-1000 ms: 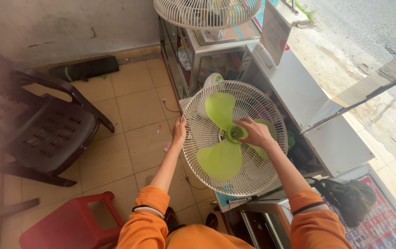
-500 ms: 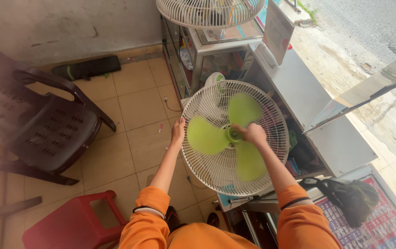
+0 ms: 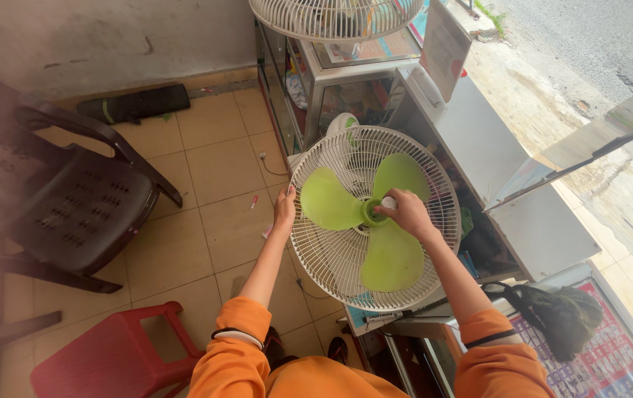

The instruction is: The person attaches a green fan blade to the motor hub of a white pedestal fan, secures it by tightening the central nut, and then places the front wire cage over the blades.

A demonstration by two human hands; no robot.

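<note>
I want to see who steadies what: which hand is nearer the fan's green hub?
The right hand: its fingers rest on the green hub. The left hand is off at the white guard's left rim, a blade away.

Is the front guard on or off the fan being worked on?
Off. The green blades lie bare over the white rear grille, and the right hand reaches the hub directly; the left hand grips the grille's rim.

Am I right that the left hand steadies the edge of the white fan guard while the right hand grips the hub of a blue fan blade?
Not quite: the fan blade is light green, not blue, as the head view shows. The rest holds: the left hand rests on the edge of the white fan guard and the right hand grips the hub.
</note>
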